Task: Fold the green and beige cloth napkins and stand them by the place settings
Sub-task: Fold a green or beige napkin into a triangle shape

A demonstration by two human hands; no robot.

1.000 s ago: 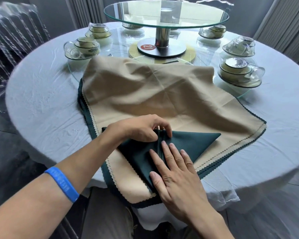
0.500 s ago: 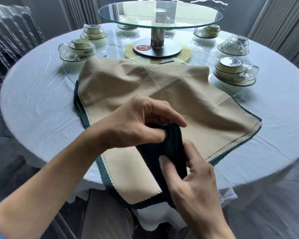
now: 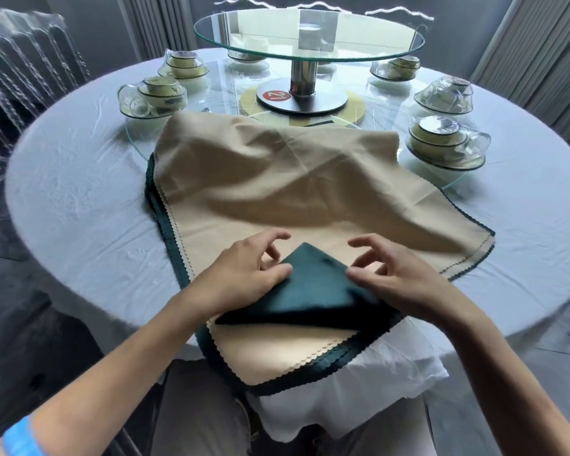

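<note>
Hands meet at the lower middle of the frame, over the green napkin (image 3: 313,291), which we have folded into a triangle with its point toward the table's centre. It lies on the stack of beige napkins (image 3: 277,199) spread across the near half of the round table (image 3: 79,205). Our left hand (image 3: 244,274) pinches the left slope of the triangle with thumb and curled fingers; our right hand (image 3: 395,278) pinches the right slope likewise. To do this well we judge it best to keep both pinches level, press the creases flat and keep the point sharp, so the shape can stand later.

Toward the upper middle a glass turntable (image 3: 310,37) rises on a metal post. Place settings (image 3: 152,97) of stacked cups and saucers ring it at upper left and upper right. The top beige sheet is rumpled and rides up over the glass edge, which could snag or shift as we work.
</note>
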